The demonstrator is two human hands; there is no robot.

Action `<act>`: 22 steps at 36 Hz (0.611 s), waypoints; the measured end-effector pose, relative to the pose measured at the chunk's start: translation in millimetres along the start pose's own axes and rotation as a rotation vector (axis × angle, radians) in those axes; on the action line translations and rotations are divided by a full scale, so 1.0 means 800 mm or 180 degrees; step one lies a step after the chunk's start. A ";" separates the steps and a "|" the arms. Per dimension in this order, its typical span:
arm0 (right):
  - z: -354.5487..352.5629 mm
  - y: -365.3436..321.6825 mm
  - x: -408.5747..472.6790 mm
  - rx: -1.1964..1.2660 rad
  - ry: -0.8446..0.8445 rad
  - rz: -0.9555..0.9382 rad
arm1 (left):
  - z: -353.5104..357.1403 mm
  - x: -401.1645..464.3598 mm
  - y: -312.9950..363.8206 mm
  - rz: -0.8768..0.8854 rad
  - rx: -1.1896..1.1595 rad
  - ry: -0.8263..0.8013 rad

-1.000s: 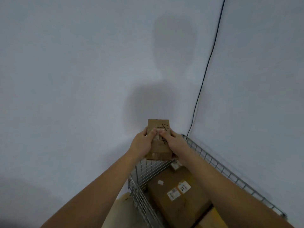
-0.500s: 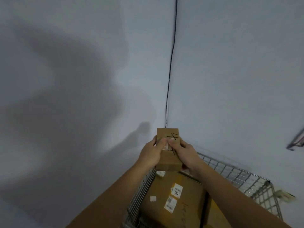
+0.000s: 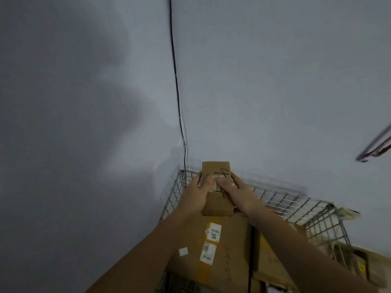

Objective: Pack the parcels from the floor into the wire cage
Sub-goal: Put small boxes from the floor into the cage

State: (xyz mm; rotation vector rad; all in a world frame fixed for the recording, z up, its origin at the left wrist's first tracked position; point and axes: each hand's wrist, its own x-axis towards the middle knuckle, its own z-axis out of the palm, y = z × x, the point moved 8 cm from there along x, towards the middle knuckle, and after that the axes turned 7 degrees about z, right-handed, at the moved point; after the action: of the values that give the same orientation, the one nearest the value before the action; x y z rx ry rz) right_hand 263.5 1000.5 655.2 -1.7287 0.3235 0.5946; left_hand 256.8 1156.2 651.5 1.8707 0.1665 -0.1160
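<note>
A small brown cardboard parcel [image 3: 215,204] with black pen marks on top is held over the far left corner of the wire cage [image 3: 296,206]. My left hand [image 3: 195,195] grips its left side and my right hand [image 3: 238,193] grips its right side, thumbs meeting on top. Below the small parcel lies a large brown box [image 3: 211,250] with white barcode labels, inside the cage. A yellowish box [image 3: 268,256] lies to its right in the cage.
The cage stands in a corner of two pale walls, with a black cable [image 3: 176,81] running down the corner. A metal bar [image 3: 374,148] juts in at the right edge. More cardboard [image 3: 359,261] lies beyond the cage's right wall.
The view has swung right and down, showing more of the cage. Both hands have carried the small parcel forward and lower, over the cage's far corner.
</note>
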 end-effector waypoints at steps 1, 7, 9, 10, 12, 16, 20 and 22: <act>0.000 0.009 0.011 0.0012 0.0020 0.0039 | 0.002 0.010 -0.018 -0.0076 -0.0084 0.0082; 0.012 0.101 0.082 0.0047 0.0070 0.0410 | 0.039 0.046 -0.145 -0.0793 -0.0269 0.0224; 0.015 0.143 0.112 -0.0008 0.0129 0.0549 | 0.058 0.058 -0.183 -0.0862 -0.0048 0.0119; 0.016 0.163 0.128 -0.0025 0.0183 0.0620 | 0.068 0.066 -0.205 -0.0911 0.0005 0.0085; 0.020 0.206 0.160 -0.0012 0.0331 0.0742 | 0.089 0.082 -0.249 -0.0979 0.0075 -0.0043; 0.030 0.295 0.233 0.0151 0.0560 0.0957 | 0.134 0.118 -0.350 -0.1179 0.0188 -0.0459; 0.043 0.376 0.301 0.0178 0.0884 0.1112 | 0.160 0.150 -0.442 -0.1073 0.0294 -0.0693; 0.054 0.411 0.330 0.0267 0.0875 0.1241 | 0.166 0.161 -0.473 -0.0980 0.0364 -0.0702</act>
State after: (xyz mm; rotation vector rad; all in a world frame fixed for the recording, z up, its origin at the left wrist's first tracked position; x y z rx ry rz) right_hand 303.8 988.3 233.6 -1.6772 0.8815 0.6107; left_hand 318.5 1148.7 234.8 1.9192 0.2997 -0.5510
